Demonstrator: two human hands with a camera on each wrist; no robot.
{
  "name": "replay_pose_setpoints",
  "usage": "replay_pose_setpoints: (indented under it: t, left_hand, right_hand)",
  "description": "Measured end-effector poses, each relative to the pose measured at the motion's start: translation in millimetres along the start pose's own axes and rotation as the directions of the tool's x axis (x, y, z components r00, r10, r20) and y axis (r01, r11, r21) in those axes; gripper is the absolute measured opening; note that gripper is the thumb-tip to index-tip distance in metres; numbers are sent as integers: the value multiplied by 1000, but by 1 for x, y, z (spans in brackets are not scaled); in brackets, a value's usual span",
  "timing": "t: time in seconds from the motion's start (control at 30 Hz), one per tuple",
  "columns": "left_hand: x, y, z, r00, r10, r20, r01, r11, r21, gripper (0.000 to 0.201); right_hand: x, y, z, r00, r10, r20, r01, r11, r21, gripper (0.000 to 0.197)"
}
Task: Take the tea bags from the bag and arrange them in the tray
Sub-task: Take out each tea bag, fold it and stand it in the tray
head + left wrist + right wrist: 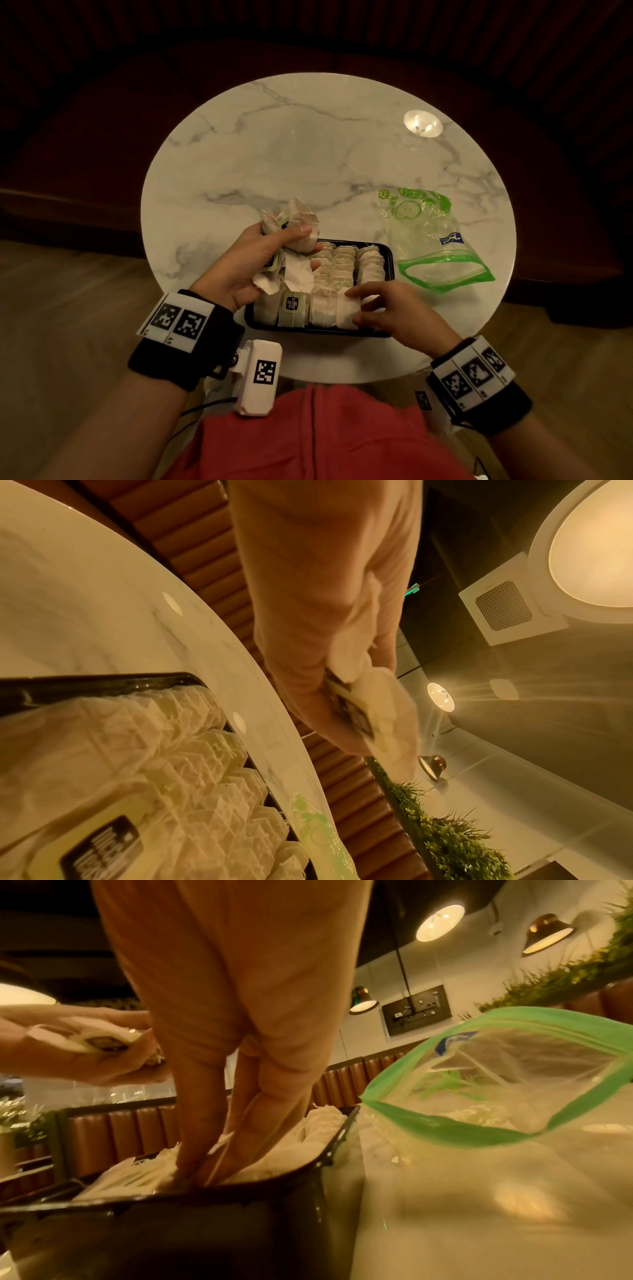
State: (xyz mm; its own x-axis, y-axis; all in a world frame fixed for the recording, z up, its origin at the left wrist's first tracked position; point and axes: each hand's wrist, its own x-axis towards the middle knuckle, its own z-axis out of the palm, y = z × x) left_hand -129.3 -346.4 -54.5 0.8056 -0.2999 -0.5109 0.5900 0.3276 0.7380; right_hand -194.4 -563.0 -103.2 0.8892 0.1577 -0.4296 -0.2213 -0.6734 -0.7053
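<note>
On the round marble table (274, 144), near its front edge, stands a black plastic tray (389, 260) that is almost full of white tea bags (342, 263), set upright in tight rows. Over the left far part of the tray, the left hand (253, 260) is raised with the palm turned up, and its fingers are curled around a loose bunch of tea bags (294, 219); some of them stick out above the thumb and some hang down below the palm toward the tray. In the left wrist view the paper and a dark tag are seen pressed between the fingers (308, 669) of this hand. The right hand (394, 308) is low at the near right corner of the tray, and its fingers (205, 1110) are straight, close together and pointed down, with the tips pushed in among the tea bags of the near row; whether they pinch one bag cannot be told. One bag in the near row shows a dark printed label (292, 303). To the right of the tray, just beside it, lies a clear zip bag (431, 240) with green print and a green seal; its mouth is open toward the person. A red garment (325, 438) is visible below the table edge.
</note>
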Motion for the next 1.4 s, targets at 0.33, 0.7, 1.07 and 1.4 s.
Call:
replay_pose_setpoints:
  t: [0.33,0.7,1.07,1.4]
  left_hand:
    - [-2,1,1,999,-10,41,11,1000,-20,47]
    - [-3,-3,8,993,-4,115,7,1000,-28,48]
    - [1,-1,-1,994,17,111,-10,998,-65,52]
    - [7,-1,-15,999,46,11,-45,992,-115,33]
  right_hand:
    - [8,-13,-8,962,-212,-169,169,956,-240,32]
    - [22,-76,-25,908,-254,-333,329,925,191,11]
    - [21,-75,-24,935,-118,-335,316,710,630,9]
    - [13,-52,-20,923,-118,-367,326,746,580,13]
